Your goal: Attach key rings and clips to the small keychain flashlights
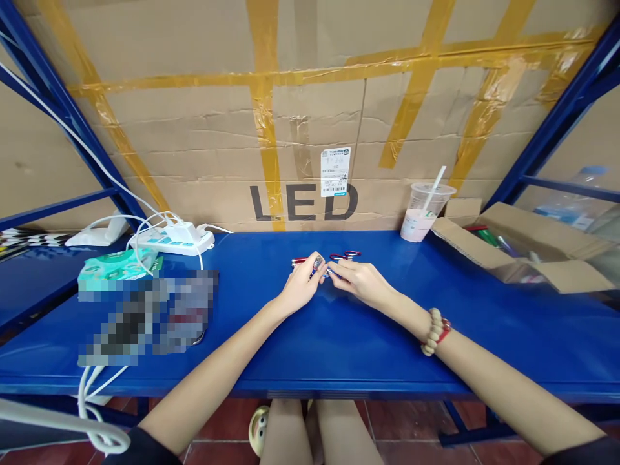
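Note:
My left hand (301, 284) is closed around a small silvery, cylinder-like piece (318, 261), its end showing above the fingers. Close beside it, my right hand (361, 279) pinches with thumb and forefinger at a tiny shiny part (327, 272), too small to name. Fingertips of the two hands nearly meet over the blue table (310, 342). A slim red rod-like item (300, 261) lies just behind my left hand. Behind my right fingers rests a red carabiner-like clip (352, 253) with a small metallic piece near it.
A clear cup (420, 216) with pink drink and straw stands at the back right, beside an opened cardboard box (513, 242) of small items. On the left are a white power strip (172, 239) with cables, a green tissue pack (116, 266) and blurred objects. A large carton (203, 148) walls the back.

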`<control>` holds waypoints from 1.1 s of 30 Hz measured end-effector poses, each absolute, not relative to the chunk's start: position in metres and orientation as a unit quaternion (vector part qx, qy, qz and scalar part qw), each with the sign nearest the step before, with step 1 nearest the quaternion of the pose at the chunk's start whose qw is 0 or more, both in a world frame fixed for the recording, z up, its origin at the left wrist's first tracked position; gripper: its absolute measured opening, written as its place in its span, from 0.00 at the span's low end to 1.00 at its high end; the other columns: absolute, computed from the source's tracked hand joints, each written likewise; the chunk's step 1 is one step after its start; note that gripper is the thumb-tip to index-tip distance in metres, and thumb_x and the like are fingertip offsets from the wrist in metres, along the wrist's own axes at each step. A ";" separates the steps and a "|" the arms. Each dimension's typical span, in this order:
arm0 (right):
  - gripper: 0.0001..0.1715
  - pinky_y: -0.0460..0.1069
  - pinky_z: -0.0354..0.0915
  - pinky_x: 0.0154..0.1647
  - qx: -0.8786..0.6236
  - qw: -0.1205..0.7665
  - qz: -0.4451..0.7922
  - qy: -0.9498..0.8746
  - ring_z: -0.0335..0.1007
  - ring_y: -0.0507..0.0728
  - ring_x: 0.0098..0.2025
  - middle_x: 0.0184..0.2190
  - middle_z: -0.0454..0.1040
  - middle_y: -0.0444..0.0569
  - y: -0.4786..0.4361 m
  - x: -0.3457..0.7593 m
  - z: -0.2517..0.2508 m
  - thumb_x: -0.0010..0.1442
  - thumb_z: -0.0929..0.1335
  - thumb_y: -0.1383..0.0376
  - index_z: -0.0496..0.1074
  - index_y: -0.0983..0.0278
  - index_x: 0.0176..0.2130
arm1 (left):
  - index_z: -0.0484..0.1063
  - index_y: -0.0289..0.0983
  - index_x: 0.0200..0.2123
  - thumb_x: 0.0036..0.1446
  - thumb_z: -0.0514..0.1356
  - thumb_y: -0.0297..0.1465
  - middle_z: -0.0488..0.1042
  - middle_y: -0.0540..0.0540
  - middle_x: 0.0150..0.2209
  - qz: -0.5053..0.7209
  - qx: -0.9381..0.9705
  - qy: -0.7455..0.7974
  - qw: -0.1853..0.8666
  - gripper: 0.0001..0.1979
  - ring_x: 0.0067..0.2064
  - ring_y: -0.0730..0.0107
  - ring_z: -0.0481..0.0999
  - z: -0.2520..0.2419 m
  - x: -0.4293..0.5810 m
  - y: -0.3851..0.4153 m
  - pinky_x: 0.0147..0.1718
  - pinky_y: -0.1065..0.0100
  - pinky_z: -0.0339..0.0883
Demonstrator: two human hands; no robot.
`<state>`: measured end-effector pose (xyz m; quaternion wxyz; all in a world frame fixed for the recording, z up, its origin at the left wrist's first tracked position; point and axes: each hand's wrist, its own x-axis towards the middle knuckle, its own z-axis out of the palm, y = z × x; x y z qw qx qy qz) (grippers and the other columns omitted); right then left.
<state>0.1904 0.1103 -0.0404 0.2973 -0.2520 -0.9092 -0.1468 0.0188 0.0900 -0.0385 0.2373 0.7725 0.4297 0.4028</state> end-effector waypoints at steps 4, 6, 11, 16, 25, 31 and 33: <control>0.18 0.44 0.59 0.27 -0.292 0.327 -0.127 -0.890 0.65 0.50 0.28 0.28 0.69 0.49 0.116 0.198 -0.038 0.64 0.56 0.61 0.69 0.67 0.40 | 0.53 0.36 0.31 0.60 0.47 0.38 0.62 0.53 0.24 0.421 0.748 0.436 0.272 0.11 0.27 0.78 0.62 -0.036 0.019 0.089 0.31 0.74 0.56; 0.18 0.43 0.59 0.26 -0.315 0.350 -0.116 -0.874 0.63 0.49 0.26 0.27 0.68 0.48 0.117 0.203 -0.035 0.64 0.56 0.61 0.69 0.67 0.41 | 0.54 0.37 0.34 0.61 0.45 0.38 0.62 0.53 0.26 0.418 0.744 0.439 0.282 0.10 0.27 0.78 0.61 -0.035 0.019 0.088 0.31 0.75 0.56; 0.19 0.43 0.59 0.26 -0.321 0.391 -0.094 -0.857 0.61 0.49 0.25 0.26 0.66 0.48 0.113 0.205 -0.030 0.64 0.55 0.60 0.68 0.67 0.45 | 0.60 0.36 0.34 0.61 0.45 0.35 0.65 0.51 0.27 0.380 0.789 0.412 0.253 0.10 0.30 0.76 0.64 -0.034 0.019 0.087 0.34 0.74 0.58; 0.18 0.43 0.60 0.28 -0.300 0.387 -0.088 -0.867 0.63 0.49 0.27 0.29 0.68 0.49 0.110 0.200 -0.032 0.64 0.55 0.61 0.67 0.67 0.46 | 0.62 0.35 0.30 0.61 0.45 0.33 0.66 0.51 0.25 0.356 0.816 0.389 0.236 0.12 0.29 0.75 0.65 -0.034 0.022 0.086 0.33 0.74 0.58; 0.18 0.43 0.61 0.29 -0.295 0.360 -0.108 -0.878 0.67 0.50 0.31 0.30 0.70 0.49 0.112 0.195 -0.037 0.64 0.55 0.60 0.67 0.66 0.44 | 0.61 0.34 0.28 0.61 0.45 0.33 0.65 0.52 0.22 0.361 0.808 0.405 0.230 0.12 0.26 0.76 0.63 -0.034 0.025 0.084 0.31 0.75 0.58; 0.19 0.43 0.62 0.31 -0.300 0.361 -0.091 -0.879 0.67 0.50 0.32 0.32 0.70 0.49 0.113 0.195 -0.039 0.64 0.55 0.59 0.67 0.67 0.45 | 0.60 0.34 0.28 0.61 0.44 0.34 0.65 0.52 0.22 0.394 0.785 0.421 0.228 0.13 0.26 0.77 0.64 -0.036 0.025 0.086 0.31 0.75 0.58; 0.20 0.43 0.63 0.32 -0.304 0.358 -0.088 -0.879 0.67 0.50 0.32 0.33 0.71 0.49 0.114 0.197 -0.039 0.64 0.55 0.59 0.66 0.67 0.46 | 0.61 0.34 0.29 0.61 0.45 0.35 0.66 0.52 0.22 0.396 0.786 0.422 0.218 0.13 0.26 0.77 0.65 -0.036 0.023 0.087 0.32 0.75 0.58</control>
